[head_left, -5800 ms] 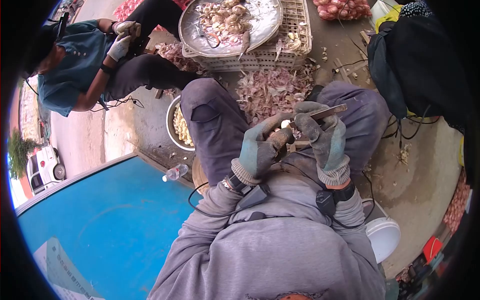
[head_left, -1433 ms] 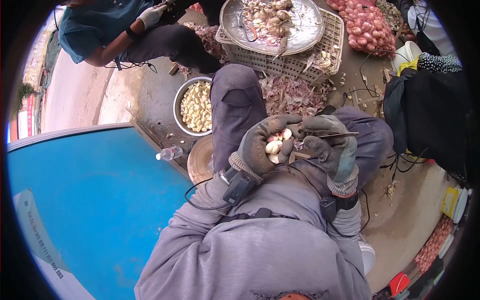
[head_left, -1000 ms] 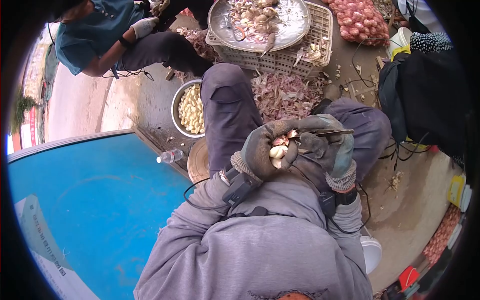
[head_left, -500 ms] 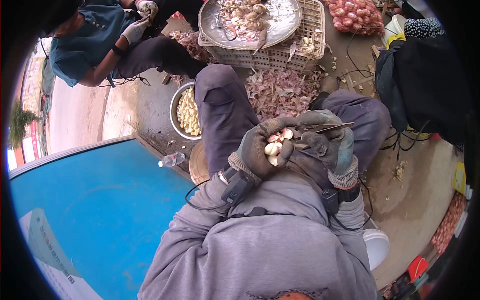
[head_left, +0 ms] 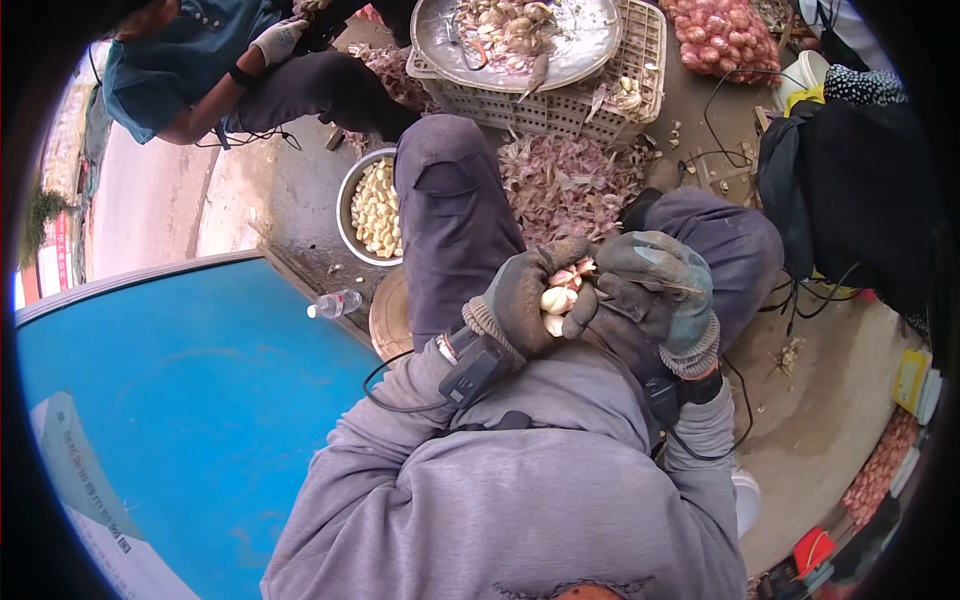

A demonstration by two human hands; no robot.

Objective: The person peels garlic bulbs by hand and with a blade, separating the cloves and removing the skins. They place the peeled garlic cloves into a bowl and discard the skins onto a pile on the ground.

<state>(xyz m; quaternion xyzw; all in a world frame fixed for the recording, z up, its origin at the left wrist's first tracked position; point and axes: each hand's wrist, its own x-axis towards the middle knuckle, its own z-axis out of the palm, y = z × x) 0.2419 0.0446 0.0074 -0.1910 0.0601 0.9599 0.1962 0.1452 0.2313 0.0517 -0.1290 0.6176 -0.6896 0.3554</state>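
My left hand, in a grey work glove, is closed around several garlic cloves, some pale and bare, some with pink skin. Touching or almost touching it is my right hand, also gloved, with its fingers curled in front of the cloves. A thin dark blade or tool seems to sit in the right fingers, mostly hidden by the glove. Beyond my knees lies a heap of pinkish garlic skins. A metal bowl of peeled cloves stands beside my left knee.
A round tray with garlic rests on a plastic crate. A co-worker's gloved hand is at upper left. Also around me are a bottle, a blue board, a red net sack and dark cloth.
My right hand has turned and its fingers have closed in toward the cloves; the long blade that stuck out to the right no longer shows. The view has shifted slightly.
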